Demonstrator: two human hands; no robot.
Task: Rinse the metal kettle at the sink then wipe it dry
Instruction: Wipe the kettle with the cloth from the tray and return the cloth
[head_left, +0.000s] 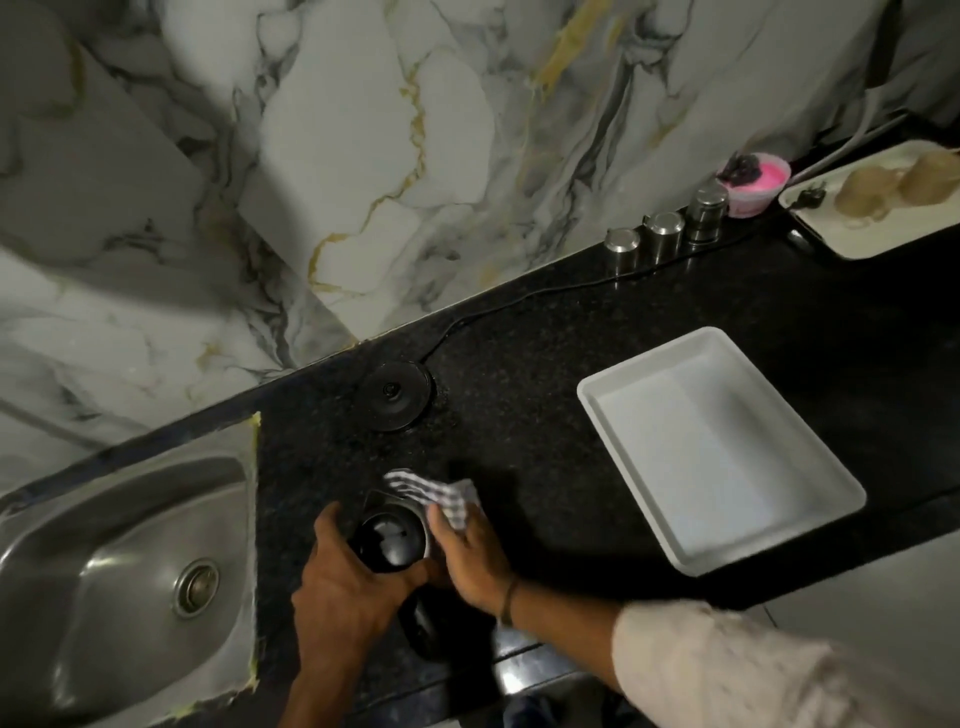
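Observation:
The kettle (387, 540), seen from above with its black lid, stands on the black granite counter (519, 374) near the front edge; its black handle points toward me. My left hand (343, 587) grips its left side. My right hand (467, 561) presses a grey-and-white checked cloth (441, 493) against the kettle's right side and spout. The steel sink (119, 577) lies to the left with its drain showing. Most of the kettle's metal body is hidden by my hands and the cloth.
The kettle's round black power base (396, 395) sits behind, its cord running along the marble wall. A white tray (722, 447) lies to the right. Three steel canisters (665, 234), a pink tub (756, 182) and another tray (883, 202) stand far right.

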